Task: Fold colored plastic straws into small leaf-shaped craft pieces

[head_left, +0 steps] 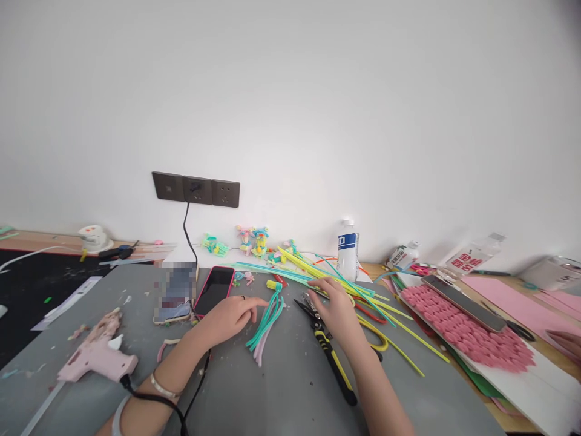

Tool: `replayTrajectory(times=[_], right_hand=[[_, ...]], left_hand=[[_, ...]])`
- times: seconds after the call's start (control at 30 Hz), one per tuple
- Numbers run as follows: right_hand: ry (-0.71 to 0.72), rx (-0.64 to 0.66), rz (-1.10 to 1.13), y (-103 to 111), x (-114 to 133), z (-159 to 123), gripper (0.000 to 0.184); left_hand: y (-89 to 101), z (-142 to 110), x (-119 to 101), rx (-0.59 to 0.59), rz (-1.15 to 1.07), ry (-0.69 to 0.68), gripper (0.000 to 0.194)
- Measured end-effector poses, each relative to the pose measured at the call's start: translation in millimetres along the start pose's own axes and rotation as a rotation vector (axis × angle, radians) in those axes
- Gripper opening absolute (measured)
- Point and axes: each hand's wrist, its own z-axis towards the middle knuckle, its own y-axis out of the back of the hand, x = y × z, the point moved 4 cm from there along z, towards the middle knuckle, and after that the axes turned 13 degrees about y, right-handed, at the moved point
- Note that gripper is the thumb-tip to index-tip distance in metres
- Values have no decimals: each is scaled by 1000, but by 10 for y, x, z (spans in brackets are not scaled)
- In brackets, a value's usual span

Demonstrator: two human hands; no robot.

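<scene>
My left hand (236,317) has its index finger stretched toward a bundle of teal and lilac pipe cleaners (269,324), the other fingers loosely curled. At the bundle's upper end sits a yellow piece (271,284). Just right of the bundle lie pliers (333,363) with black and yellow handles, jaws toward the wall. My right hand (334,306) hovers by the jaws, fingers apart, nothing visibly held; its fingertips are partly hidden. Beyond and beside it spread long yellow and teal pipe cleaners (399,345). A pair of yellow-handled scissors (377,336) lies partly under them.
A pink glue gun (97,357) with a black cord lies left. Two phones, one a pink-edged phone (216,289), lie near my left hand. Small pipe-cleaner figures (259,241) and a white bottle (347,249) stand by the wall. At right are pink woven work (467,327) and another person's hand (565,342).
</scene>
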Motion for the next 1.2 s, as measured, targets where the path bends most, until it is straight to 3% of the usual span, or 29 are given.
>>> replayTrajectory(times=[0.07, 0.17, 0.27, 0.37, 0.67, 0.83, 0.93, 1.03, 1.13, 1.2], right_hand=[[71, 129, -1, -149, -2, 333, 16], [105, 216, -5, -457, -65, 667, 12], [143, 259, 1, -720, -152, 771, 15], [155, 237, 8, -816, -258, 747, 18], [125, 26, 149, -674, -471, 680, 19], [48, -35, 286, -493, -470, 683, 28], [29, 62, 413, -383, -360, 669, 39], [43, 287, 614, -347, -190, 614, 43], [-56, 496, 903, -386, -78, 536, 43], [-102, 547, 973, -416, -50, 510, 43]], left_hand=[[-3, 13, 17, 1, -19, 5, 50], [-7, 26, 39, 2, -54, 11, 49], [-6, 33, 50, -17, -74, 12, 49], [-9, 32, 58, -30, -75, 33, 48], [30, 76, 127, -133, -188, 95, 44], [57, 124, 237, -230, -459, 195, 32], [72, 145, 296, -263, -719, 263, 31], [91, 157, 325, -290, -1014, 331, 44], [136, 145, 299, -344, -1226, 327, 51], [171, 126, 271, -388, -1280, 306, 48]])
